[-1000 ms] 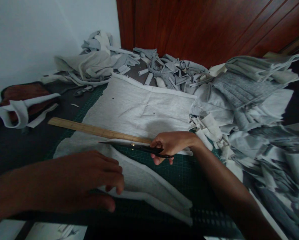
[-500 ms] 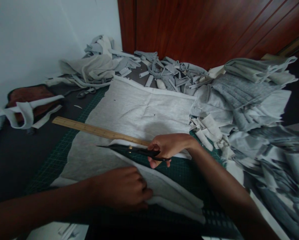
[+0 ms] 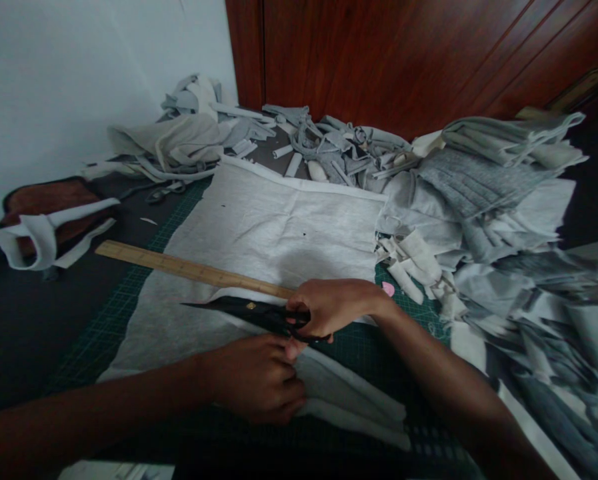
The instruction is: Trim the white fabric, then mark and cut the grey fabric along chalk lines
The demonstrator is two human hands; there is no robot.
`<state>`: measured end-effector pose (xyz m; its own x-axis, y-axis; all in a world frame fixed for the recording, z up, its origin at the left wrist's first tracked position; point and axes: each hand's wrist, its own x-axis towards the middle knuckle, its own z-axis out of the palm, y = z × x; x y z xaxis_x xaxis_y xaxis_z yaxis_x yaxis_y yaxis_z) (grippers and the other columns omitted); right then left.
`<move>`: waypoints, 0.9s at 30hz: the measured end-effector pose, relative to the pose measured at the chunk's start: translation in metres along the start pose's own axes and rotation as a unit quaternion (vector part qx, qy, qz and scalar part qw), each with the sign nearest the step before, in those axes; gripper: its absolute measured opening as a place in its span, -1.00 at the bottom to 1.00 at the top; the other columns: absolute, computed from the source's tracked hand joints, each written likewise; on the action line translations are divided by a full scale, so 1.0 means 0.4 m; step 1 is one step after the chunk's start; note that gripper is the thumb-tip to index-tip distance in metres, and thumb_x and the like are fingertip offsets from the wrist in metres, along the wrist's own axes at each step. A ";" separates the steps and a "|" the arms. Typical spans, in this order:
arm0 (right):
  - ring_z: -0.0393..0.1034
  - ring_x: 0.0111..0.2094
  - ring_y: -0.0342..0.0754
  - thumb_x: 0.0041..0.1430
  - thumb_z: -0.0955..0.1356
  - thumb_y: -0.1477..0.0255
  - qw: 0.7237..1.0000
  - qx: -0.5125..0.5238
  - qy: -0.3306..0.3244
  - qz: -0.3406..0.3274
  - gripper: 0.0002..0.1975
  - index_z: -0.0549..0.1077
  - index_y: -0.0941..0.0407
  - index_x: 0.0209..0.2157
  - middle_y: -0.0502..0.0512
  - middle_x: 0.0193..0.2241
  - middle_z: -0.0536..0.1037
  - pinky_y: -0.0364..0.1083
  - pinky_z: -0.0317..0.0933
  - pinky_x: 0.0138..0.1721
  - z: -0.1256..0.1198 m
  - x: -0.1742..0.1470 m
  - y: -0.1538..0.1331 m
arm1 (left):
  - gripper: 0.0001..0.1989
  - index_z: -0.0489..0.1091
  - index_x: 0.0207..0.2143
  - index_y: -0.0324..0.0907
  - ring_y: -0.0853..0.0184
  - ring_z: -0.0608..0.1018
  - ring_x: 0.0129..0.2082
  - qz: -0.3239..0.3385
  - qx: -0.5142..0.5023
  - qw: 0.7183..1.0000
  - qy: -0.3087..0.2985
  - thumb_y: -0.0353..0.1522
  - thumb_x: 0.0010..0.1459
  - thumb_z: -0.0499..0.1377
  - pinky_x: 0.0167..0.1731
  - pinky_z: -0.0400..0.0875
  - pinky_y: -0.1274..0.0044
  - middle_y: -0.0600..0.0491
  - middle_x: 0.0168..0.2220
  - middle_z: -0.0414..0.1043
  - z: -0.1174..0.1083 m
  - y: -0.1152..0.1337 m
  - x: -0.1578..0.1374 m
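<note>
My right hand (image 3: 323, 307) is closed around the handles of black scissors (image 3: 249, 308), whose blades point left over a piece of light grey fabric (image 3: 279, 213). A cut runs across the fabric from its right side to the blades. Just below, my left hand (image 3: 261, 377) has curled fingers closed on the near flap of the fabric (image 3: 349, 393); its fingertips are partly hidden. The thumb side of that hand nearly meets the scissor handles. Above the blades, a wooden ruler (image 3: 193, 268) lies slantwise on the fabric, its right end behind my right hand.
The fabric lies on a green cutting mat (image 3: 173, 220). Grey cloth scraps (image 3: 349, 150) line the back, with folded cloth (image 3: 479, 180) piled at right. A brown pouch (image 3: 53, 200) with white strips sits left. A pink piece (image 3: 388, 289) is near my right wrist.
The scissors have shifted slightly down and left and turned, showing more of the blade's flat side. My two hands are closer together. The pink piece by my right wrist has come into sight.
</note>
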<state>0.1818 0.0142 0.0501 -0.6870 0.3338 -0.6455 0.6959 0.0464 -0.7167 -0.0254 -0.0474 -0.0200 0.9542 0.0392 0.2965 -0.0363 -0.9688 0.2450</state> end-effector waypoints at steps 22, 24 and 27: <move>0.18 -0.68 -0.26 0.10 0.49 -0.18 0.995 0.098 0.005 -0.026 -0.40 0.37 0.09 -0.42 -0.21 -0.68 0.31 -0.20 0.06 -0.63 -0.006 0.024 0.027 | -0.74 0.39 -0.49 -0.14 0.36 0.49 -0.54 -0.047 -0.105 0.993 -0.033 -0.35 0.26 0.31 -0.43 0.33 0.45 0.14 -0.54 0.47 0.008 -0.008 0.013; 0.17 -0.68 -0.26 0.10 0.50 -0.16 0.993 0.110 -0.002 -0.033 -0.41 0.35 0.08 -0.42 -0.22 -0.69 0.31 -0.21 0.05 -0.64 -0.008 0.023 0.028 | -0.74 0.39 -0.49 -0.14 0.36 0.49 -0.54 -0.045 -0.103 0.993 -0.025 -0.34 0.26 0.32 -0.43 0.32 0.44 0.13 -0.53 0.49 0.006 -0.009 0.014; 0.15 -0.68 -0.27 0.13 0.50 -0.13 0.990 0.132 -0.018 -0.038 -0.42 0.33 0.08 -0.43 -0.22 -0.69 0.30 -0.21 0.05 -0.64 -0.010 0.023 0.027 | -0.73 0.39 -0.49 -0.14 0.37 0.47 -0.54 -0.036 -0.110 0.993 -0.015 -0.34 0.27 0.32 -0.44 0.31 0.45 0.13 -0.52 0.49 0.006 -0.012 0.014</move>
<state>0.1839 0.0216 0.0376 -0.7452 0.3050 -0.5930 0.5665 -0.1795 -0.8043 -0.0193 -0.0432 -0.0219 0.9652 0.0955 0.2435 -0.0286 -0.8869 0.4611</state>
